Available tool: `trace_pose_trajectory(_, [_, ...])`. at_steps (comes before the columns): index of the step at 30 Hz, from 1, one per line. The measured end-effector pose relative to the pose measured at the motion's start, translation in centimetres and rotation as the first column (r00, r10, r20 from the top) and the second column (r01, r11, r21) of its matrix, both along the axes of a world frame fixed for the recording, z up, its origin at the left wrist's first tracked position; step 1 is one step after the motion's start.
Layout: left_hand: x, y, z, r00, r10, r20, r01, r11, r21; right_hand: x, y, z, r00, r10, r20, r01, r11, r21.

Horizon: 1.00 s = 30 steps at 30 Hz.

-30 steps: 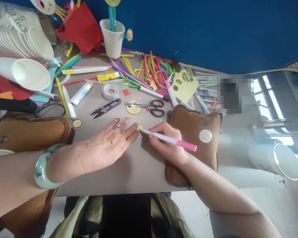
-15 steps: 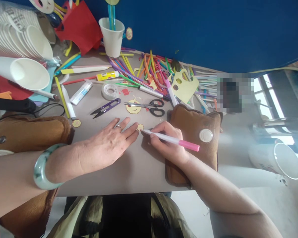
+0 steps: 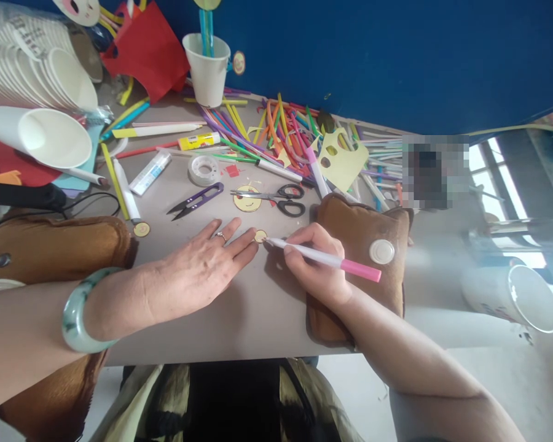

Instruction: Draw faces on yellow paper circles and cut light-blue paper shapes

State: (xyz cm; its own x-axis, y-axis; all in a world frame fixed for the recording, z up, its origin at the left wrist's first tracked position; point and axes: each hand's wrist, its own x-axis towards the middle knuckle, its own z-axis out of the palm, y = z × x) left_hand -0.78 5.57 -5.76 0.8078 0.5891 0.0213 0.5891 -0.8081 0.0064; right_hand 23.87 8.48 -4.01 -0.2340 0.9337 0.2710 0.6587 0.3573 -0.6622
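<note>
A small round yellow paper disc (image 3: 260,236) lies on the table, its left edge at the fingertips of my left hand (image 3: 207,264). That hand rests palm down with the fingers spread. My right hand (image 3: 316,264) grips a white felt-tip pen with a pink end (image 3: 325,256), its tip at the disc's right edge. Just beyond them a larger yellow paper smiley face (image 3: 247,199) lies partly under a pair of scissors (image 3: 276,197). Purple thread snips (image 3: 196,201) sit to the left of the scissors. Another small disc (image 3: 141,229) lies by a white pen.
Two brown plush pads (image 3: 354,264) flank the work spot. Behind are a tape roll (image 3: 203,170), a glue stick (image 3: 199,141), many coloured pipe cleaners (image 3: 276,126) and cut yellow paper (image 3: 343,159). Paper cups (image 3: 55,138) stand or lie at the left, below a blue partition (image 3: 350,61).
My right hand has drawn the pen slightly to the right, and its tip has moved from inside the disc to its edge. My left hand has stayed in place.
</note>
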Motion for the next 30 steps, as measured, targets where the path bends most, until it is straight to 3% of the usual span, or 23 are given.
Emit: trace_pose_trajectory(30, [0.22, 0.23, 0.04, 0.999, -0.007, -0.041, 0.005, 0.999, -0.042, 0.05, 0.01, -0.19, 0.999, 0.041, 0.001, -0.041, 0.998, -0.039])
